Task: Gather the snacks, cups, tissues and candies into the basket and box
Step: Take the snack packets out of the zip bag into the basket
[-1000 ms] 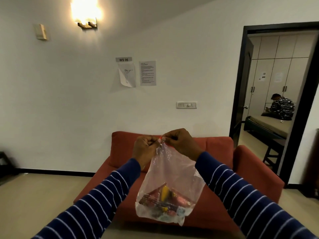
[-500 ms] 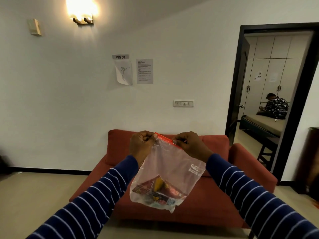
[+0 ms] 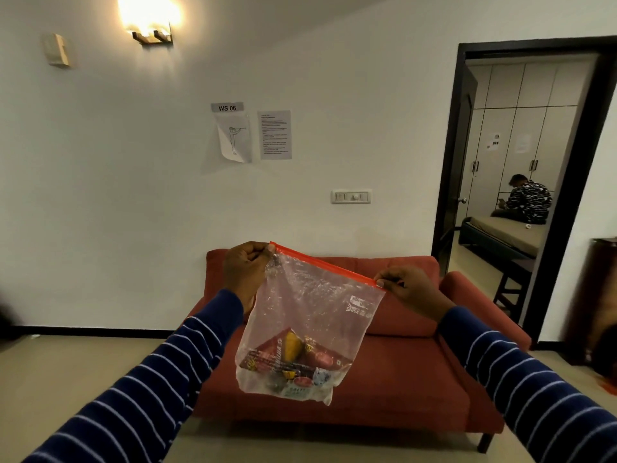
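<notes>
The left hand (image 3: 245, 270) pinches one top corner of a clear plastic bag (image 3: 309, 324) and the right hand (image 3: 409, 289) pinches the other, both sets of fingers closed tight on the orange seal strip (image 3: 324, 263), which runs taut and slanted down toward the right. The bag hangs in the air between the striped sleeves, in front of a red sofa (image 3: 394, 355). Snack packets and candies (image 3: 293, 364) lie bunched in its bottom, with the upper part empty and crinkled.
</notes>
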